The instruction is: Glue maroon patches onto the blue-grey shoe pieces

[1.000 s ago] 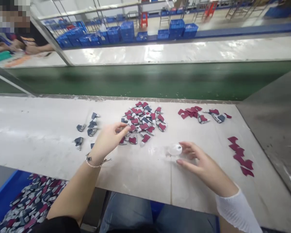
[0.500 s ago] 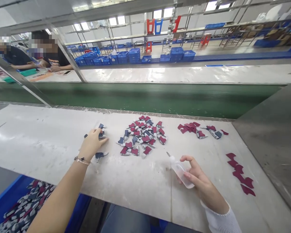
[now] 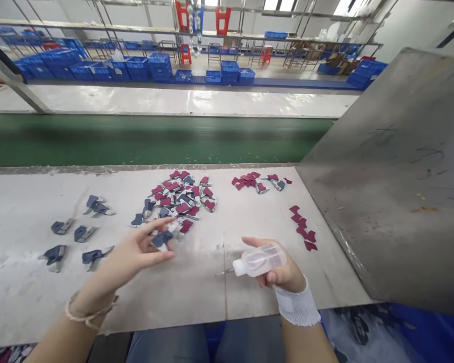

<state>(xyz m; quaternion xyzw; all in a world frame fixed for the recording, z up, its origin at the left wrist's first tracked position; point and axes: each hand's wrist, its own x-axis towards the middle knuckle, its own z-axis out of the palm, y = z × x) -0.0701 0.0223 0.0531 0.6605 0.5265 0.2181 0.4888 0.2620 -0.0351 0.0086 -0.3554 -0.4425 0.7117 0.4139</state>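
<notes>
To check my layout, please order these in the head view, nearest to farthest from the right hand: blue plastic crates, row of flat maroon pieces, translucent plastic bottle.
1. Translucent plastic bottle: in the right hand.
2. Row of flat maroon pieces: on the table, ahead and right.
3. Blue plastic crates: beyond the green belt.

On the table (image 3: 191, 295), the heap of parts (image 3: 182, 207) lies right of scattered parts (image 3: 82, 233), before the belt (image 3: 166, 138).
</notes>
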